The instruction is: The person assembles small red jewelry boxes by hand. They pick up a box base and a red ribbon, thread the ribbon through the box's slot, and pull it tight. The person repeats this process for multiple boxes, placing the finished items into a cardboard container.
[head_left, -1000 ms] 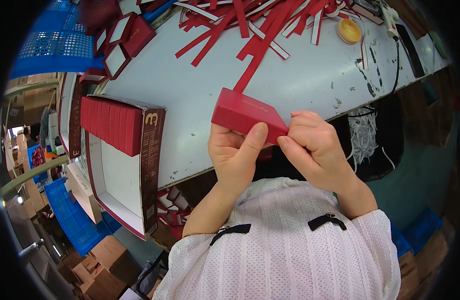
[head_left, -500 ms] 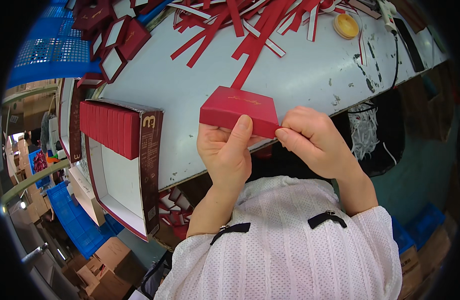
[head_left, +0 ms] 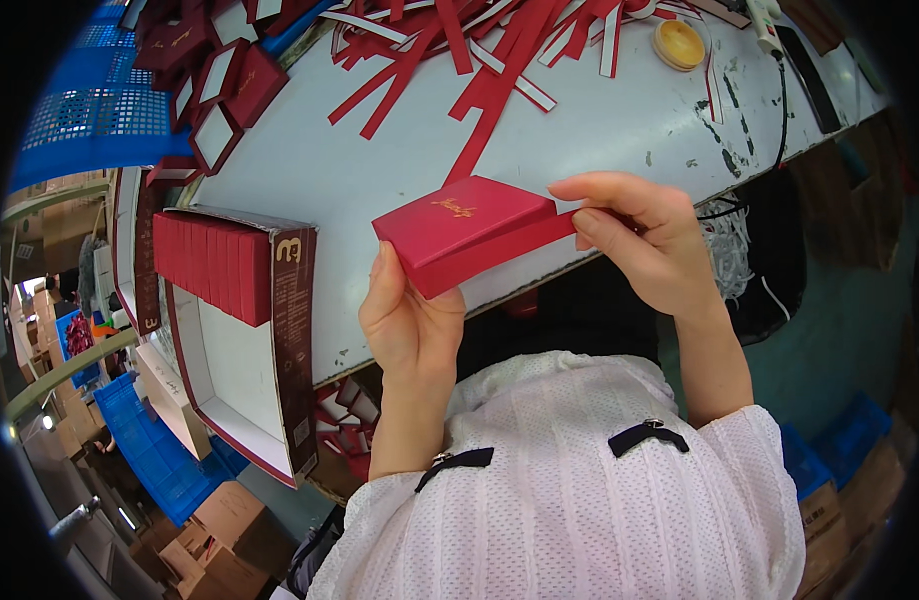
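A flat red gift box (head_left: 470,232) with gold script on its lid is held level between both hands, just above the front edge of the white worktable (head_left: 380,160). My left hand (head_left: 408,322) grips its near left corner from below. My right hand (head_left: 645,238) pinches its right end with thumb and fingers. At my left stands an open brown carton (head_left: 285,350), with a row of the same red boxes (head_left: 212,262) packed upright at its far end.
Red and white paper strips (head_left: 480,60) litter the far side of the table. Red box halves (head_left: 225,90) pile at the far left beside a blue crate (head_left: 90,120). A yellow round tin (head_left: 679,43) and a black cable (head_left: 780,110) lie far right. Cardboard boxes (head_left: 220,530) sit on the floor.
The red box has turned from tilted on edge to lying flat with its lid up. My hands have moved apart to its two ends, and it is slightly higher over the table edge.
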The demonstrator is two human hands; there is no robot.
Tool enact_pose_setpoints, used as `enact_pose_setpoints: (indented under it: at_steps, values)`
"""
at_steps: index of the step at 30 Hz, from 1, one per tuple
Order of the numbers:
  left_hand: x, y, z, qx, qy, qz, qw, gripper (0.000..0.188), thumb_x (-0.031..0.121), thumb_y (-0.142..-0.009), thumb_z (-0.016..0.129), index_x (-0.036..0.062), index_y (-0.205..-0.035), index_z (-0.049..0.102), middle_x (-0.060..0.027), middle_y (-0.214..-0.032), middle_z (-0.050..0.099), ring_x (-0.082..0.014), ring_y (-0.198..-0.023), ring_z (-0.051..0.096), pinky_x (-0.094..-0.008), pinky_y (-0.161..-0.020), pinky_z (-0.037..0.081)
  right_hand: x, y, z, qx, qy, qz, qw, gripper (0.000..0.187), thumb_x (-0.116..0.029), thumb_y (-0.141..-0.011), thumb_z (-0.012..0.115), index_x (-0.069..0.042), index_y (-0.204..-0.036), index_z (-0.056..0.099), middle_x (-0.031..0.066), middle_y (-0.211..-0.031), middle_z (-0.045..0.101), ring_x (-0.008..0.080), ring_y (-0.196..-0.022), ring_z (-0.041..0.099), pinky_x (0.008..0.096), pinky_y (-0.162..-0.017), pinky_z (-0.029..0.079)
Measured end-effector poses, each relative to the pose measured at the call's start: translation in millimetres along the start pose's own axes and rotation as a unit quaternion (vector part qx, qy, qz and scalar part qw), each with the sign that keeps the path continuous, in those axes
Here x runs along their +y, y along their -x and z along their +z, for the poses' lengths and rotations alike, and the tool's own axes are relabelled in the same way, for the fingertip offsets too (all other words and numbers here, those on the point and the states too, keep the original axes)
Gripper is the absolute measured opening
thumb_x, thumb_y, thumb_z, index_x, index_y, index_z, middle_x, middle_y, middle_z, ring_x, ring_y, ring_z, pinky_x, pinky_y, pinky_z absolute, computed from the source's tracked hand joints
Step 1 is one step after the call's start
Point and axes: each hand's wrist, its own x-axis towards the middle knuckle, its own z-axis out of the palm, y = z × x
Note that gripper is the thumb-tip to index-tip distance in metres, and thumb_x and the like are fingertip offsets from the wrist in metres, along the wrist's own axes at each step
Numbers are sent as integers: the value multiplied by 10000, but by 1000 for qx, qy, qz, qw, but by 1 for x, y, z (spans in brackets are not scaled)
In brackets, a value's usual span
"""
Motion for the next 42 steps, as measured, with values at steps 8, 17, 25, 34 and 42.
enact_pose_setpoints:
  at_steps: [8, 17, 25, 34, 42]
  values:
    - [-7, 11, 1, -18, 114, -84, 990, 285, 188, -852, 432, 11, -1076, 419, -130, -1067, 499, -204, -962, 522, -337, -782, 481, -9, 4, 0, -16, 15, -13, 1000, 177, 20, -739, 534, 22, -911, 575, 56, -728, 582, 77, -604, 534, 189, -553, 435]
    - [-29, -9, 5, -2, -284, 156, 946, 290, 221, -879, 376, 7, -1066, 434, -136, -1092, 491, -240, -1009, 487, -378, -837, 415, -12, 11, 6, -8, 105, 41, 994, 165, 8, -695, 593, 25, -858, 607, 53, -646, 589, 88, -568, 541, 188, -532, 430]
    - [-14, -2, 15, -2, 12, 10, 1000, 273, 195, -875, 369, -36, -993, 455, -191, -1060, 500, -326, -1045, 450, -515, -916, 326, -3, 3, -4, 34, 60, -19, 997, 152, 1, -732, 556, 13, -876, 606, 57, -692, 605, 78, -598, 553, 185, -533, 433]
    - [-25, -4, 15, -39, 88, -11, 995, 311, 237, -878, 367, -28, -1022, 446, -170, -1109, 470, -281, -1051, 446, -434, -923, 340, 2, 2, 11, 42, 34, -56, 997, 156, 1, -732, 551, 9, -881, 596, 78, -706, 608, 113, -602, 568, 208, -541, 442]
    - [-31, -12, 12, 19, -192, 127, 973, 316, 249, -876, 378, -15, -1043, 430, -146, -1050, 504, -243, -975, 502, -391, -847, 415, 1, 7, 1, 25, 151, -59, 987, 186, 30, -685, 594, -2, -868, 610, 81, -685, 601, 113, -602, 562, 190, -540, 423]
